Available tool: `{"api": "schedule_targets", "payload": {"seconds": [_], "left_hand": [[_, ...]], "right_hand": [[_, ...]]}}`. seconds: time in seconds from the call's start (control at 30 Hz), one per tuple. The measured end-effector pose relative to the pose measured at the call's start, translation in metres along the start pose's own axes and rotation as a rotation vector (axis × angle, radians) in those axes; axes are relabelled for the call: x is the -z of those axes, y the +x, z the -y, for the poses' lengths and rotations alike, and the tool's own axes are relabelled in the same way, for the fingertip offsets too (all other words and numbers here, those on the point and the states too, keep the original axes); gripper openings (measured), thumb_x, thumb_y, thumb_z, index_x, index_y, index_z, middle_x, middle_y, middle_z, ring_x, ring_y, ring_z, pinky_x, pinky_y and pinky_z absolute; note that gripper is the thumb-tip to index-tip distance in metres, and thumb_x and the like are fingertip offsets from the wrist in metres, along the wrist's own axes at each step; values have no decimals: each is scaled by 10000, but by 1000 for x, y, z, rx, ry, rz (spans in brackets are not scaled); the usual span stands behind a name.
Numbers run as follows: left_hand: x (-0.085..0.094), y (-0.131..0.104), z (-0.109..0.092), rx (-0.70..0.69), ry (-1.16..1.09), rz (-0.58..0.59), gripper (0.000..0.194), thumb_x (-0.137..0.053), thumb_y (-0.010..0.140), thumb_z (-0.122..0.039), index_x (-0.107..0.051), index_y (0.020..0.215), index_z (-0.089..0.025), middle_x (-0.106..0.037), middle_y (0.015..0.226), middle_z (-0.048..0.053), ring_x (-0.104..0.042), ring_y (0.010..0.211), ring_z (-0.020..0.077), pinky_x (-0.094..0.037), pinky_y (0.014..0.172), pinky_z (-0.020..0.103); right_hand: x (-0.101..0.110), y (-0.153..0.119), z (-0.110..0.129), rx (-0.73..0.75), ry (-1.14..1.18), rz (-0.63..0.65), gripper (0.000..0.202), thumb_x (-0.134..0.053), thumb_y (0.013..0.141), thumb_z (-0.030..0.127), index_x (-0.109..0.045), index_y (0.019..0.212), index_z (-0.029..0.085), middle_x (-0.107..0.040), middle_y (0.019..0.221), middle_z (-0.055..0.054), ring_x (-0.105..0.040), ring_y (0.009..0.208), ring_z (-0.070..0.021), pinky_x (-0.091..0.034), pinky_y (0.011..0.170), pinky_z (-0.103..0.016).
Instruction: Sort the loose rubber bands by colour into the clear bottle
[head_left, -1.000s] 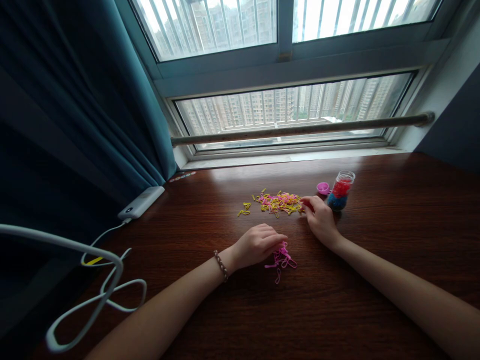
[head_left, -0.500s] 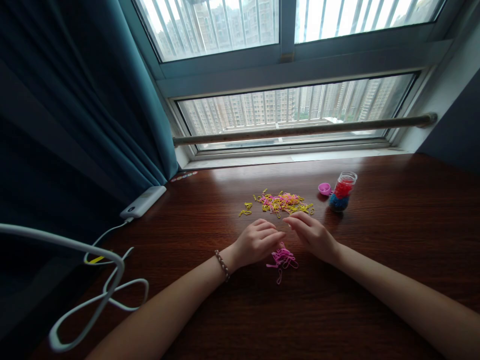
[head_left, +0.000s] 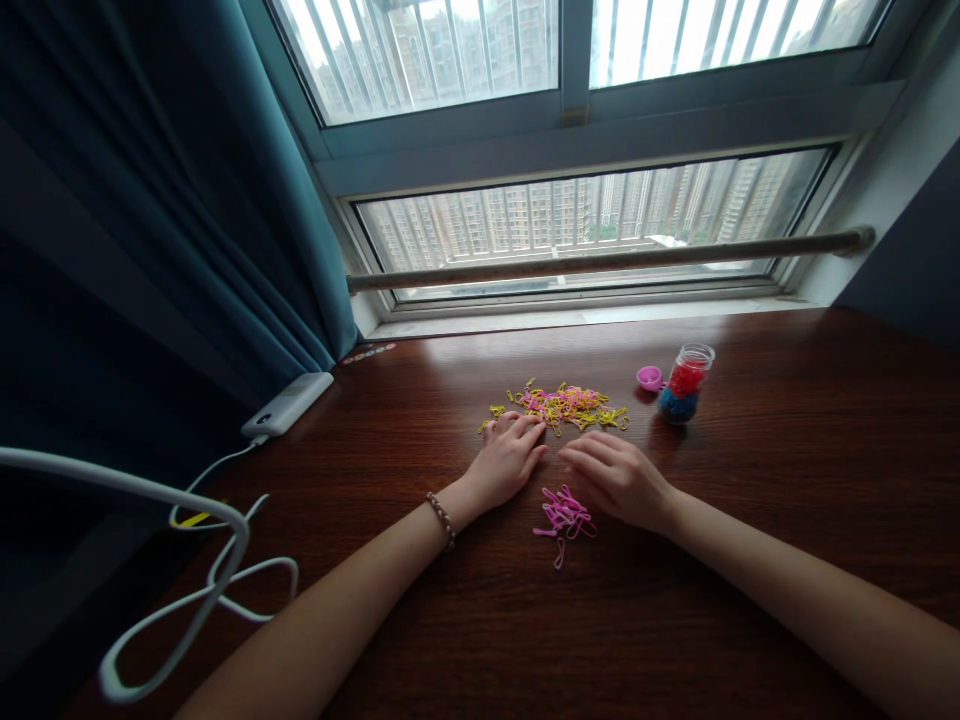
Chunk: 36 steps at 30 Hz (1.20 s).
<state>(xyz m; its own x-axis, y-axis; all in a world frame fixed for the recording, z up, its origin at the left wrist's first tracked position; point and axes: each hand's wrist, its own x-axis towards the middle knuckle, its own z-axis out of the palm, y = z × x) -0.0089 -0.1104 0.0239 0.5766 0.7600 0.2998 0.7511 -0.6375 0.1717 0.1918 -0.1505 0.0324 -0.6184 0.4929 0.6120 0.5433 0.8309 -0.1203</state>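
In the head view, I see both hands well clear of each other's grip, side by side and apart over the brown table [head_left: 780, 480]. My left hand [head_left: 510, 465] lies palm down with its fingers stretched out and slightly parted, thumb off to the side, its fingertips at the near left edge of the mixed pile [head_left: 566, 406] of yellow and pink loops; I can't tell whether they press on any. My right hand [head_left: 622, 478] is loosely curled, fingers together, just beside the pink pile [head_left: 566, 513], which sits nearer me; its underside is hidden, so I can't tell whether it pinches a loop. A braided bracelet [head_left: 441, 520] circles my left wrist. Beyond the right hand stands an uncapped clear jar [head_left: 681, 387], red filling over blue, with a pink cup [head_left: 649, 378] just beside it. At far left, by the curtain [head_left: 225, 200], a white box [head_left: 289, 404] bears a dark mark too small for me to read, and a white cable [head_left: 214, 455] plugs into its near end. A row of small discs [head_left: 369, 353] near it is too blurred to make out.
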Motion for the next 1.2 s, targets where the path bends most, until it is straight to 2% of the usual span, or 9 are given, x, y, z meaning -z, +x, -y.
{"api": "schedule_targets", "payload": {"seconds": [0.1,0.2,0.43,0.57,0.67,0.77,0.93,1.07,1.2], "left_hand": [[-1,0,2,-7,-9,-17,321,-402,876,-317,-494,1161,-203,-509,1179,73,-363,1120,241,-303,938,417],[-2,0,3,-22,-22,-52,293,-430,865,-293,-515,1121,-180,-522,1155,83,-374,1108,244,-316,932,417],[-1,-1,8,-60,-116,-238,148,-467,835,-173,-561,949,-165,-566,987,72,-459,971,206,-390,860,371],[-2,-1,11,-97,-191,-290,90,-479,826,-151,-546,767,-162,-572,810,47,-492,837,175,-428,783,324],[-1,-1,10,-178,-211,-313,89,-477,835,-170,-555,794,-165,-592,783,43,-510,813,166,-435,772,319],[0,-2,8,-296,-188,-287,112,-476,840,-178,-574,893,-165,-625,793,43,-530,814,160,-435,772,315],[4,-5,1,-505,-125,-151,220,-461,844,-164,-562,1039,-176,-649,883,51,-542,881,158,-422,795,309],[9,-7,-5,-633,-111,-54,212,-434,852,-159,-586,996,-187,-659,868,42,-548,895,144,-408,808,295],[11,-8,-10,-672,-149,-18,177,-455,854,-202,-615,928,-206,-665,861,31,-553,875,142,-400,808,296]], "right_hand": [[-8,-3,-19,-232,-61,-42,239,-429,863,210,-575,1046,161,-602,1039,-111,-482,1041,-232,-428,889,-424],[-17,-8,-32,-348,-82,-8,240,-426,864,234,-611,1007,179,-602,1076,-94,-431,1114,-256,-404,922,-462],[-25,-12,-37,-432,-110,25,283,-405,865,211,-605,1057,152,-605,1098,-87,-420,1131,-269,-349,966,-476],[-24,-11,-39,-454,-57,-57,275,-402,861,199,-610,1034,149,-612,1069,-102,-467,1081,-255,-381,932,-457],[-21,-11,-41,-481,34,-160,244,-421,846,189,-632,966,159,-634,1004,-96,-528,993,-229,-423,888,-410],[-17,-12,-42,-577,100,-253,171,-494,803,208,-647,870,174,-657,908,-72,-581,876,-212,-457,812,-367],[-12,-10,-42,-752,156,-315,103,-555,752,254,-629,736,185,-656,739,-23,-602,708,-185,-456,678,-312],[-12,-8,-42,-781,222,-332,114,-573,738,266,-612,794,175,-639,729,-21,-582,641,-160,-452,621,-286],[-12,-8,-43,-754,227,-327,164,-548,763,277,-629,852,167,-630,767,-40,-567,632,-154,-453,613,-289]]}}
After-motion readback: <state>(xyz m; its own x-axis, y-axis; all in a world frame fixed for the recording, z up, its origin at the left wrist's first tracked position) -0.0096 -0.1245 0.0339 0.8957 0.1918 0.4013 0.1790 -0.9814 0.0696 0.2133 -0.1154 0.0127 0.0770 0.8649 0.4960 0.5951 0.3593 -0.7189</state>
